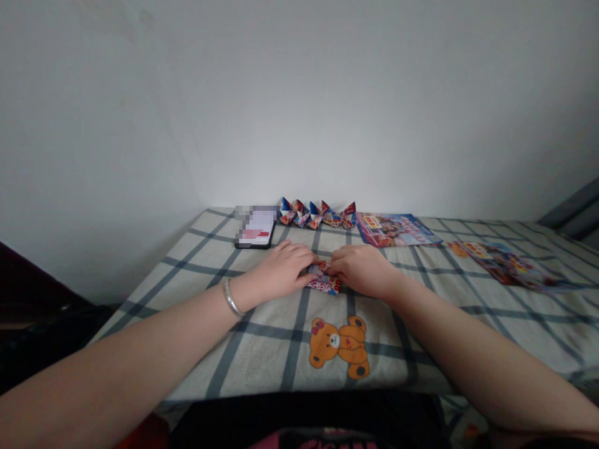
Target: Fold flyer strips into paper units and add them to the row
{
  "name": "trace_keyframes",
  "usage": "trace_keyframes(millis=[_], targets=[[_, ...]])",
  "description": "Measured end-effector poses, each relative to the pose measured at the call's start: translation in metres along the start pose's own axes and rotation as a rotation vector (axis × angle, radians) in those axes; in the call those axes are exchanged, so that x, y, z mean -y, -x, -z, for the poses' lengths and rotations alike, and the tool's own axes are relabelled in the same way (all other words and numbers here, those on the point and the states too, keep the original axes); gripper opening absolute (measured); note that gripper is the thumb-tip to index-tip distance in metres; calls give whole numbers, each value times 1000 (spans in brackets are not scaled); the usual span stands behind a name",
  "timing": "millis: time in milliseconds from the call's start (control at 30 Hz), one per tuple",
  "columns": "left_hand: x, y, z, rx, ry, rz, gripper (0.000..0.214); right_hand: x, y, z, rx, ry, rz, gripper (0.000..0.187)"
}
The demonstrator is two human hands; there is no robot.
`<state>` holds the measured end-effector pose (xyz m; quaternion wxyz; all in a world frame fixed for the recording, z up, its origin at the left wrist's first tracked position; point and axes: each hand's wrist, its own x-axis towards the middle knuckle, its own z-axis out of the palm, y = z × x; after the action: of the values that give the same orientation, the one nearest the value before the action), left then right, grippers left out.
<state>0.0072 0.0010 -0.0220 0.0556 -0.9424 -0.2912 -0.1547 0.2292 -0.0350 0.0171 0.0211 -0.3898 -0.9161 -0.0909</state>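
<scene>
A small folded piece of colourful printed paper (324, 284) lies on the checked cloth (262, 324) in front of me. My left hand (281, 269), with a silver bracelet on its wrist, has its fingers curled and pressed onto the paper's left side. Pinching the paper's right side, my right hand (362, 269) meets the left above it. Most of the paper is hidden under the fingers.
A row of several finished folded paper shapes (318, 215) stands at the back by the white wall. A phone (255, 227) lies to their left. Printed leaflets (395, 229) and more sheets (505, 262) lie to the right. An orange bear print (340, 346) marks the cloth's near edge.
</scene>
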Motion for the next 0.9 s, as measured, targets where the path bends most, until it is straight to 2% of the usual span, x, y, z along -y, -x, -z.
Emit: trace_keyframes(millis=[367,700,900], targets=[[2,2,0,10,26,-4,33,4,4,8,59,85,-108,21],[-2,2,5,21,33,10,31,-5,9,11,69,66,-79,25],[-1,2,2,14,35,9,30,-9,11,10,81,45,-117,27]])
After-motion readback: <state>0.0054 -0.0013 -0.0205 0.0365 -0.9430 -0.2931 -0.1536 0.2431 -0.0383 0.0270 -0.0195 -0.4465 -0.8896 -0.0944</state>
